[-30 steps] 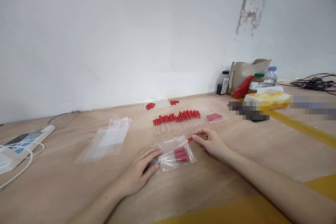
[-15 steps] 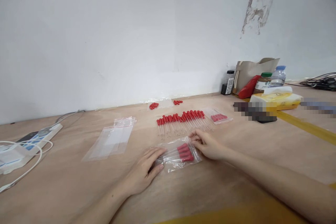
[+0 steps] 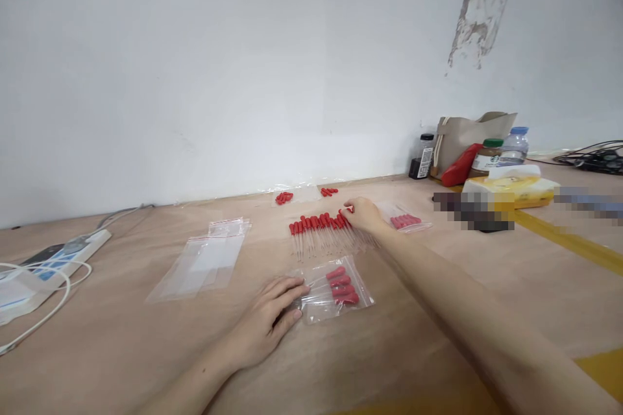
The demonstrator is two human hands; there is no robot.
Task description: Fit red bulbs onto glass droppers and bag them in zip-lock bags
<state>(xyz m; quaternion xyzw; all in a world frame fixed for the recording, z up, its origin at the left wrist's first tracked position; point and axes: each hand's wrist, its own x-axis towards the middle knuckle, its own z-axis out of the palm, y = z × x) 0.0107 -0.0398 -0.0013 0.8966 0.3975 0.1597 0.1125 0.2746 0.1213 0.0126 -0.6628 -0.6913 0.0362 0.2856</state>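
A clear zip bag (image 3: 317,315) lies flat in front of me, with several glass droppers with red rubber bulbs (image 3: 342,281) inside. My left hand (image 3: 272,314) rests on its left end, fingers stretched out and thumb apart, pressing lightly on the plastic. Behind the bag, a row of loose droppers (image 3: 314,224) lies with red bulbs toward the wall and thin tips toward me. My right hand (image 3: 363,214) reaches over the right part of that row, its fingertips closed at a red bulb. The hand and forearm hide the row's right end.
Flat clear zip bags (image 3: 204,266) lie at left, near a power strip (image 3: 58,272) with white cables. A filled bag (image 3: 406,219) lies right of the row. Red bulbs (image 3: 284,198) sit by the wall. Tissues (image 3: 511,191), bottles and a grey bag (image 3: 472,133) stand at right.
My right hand has let go of the filled bag's zip end and moved up to the row of droppers. The left hand stays on the bag.
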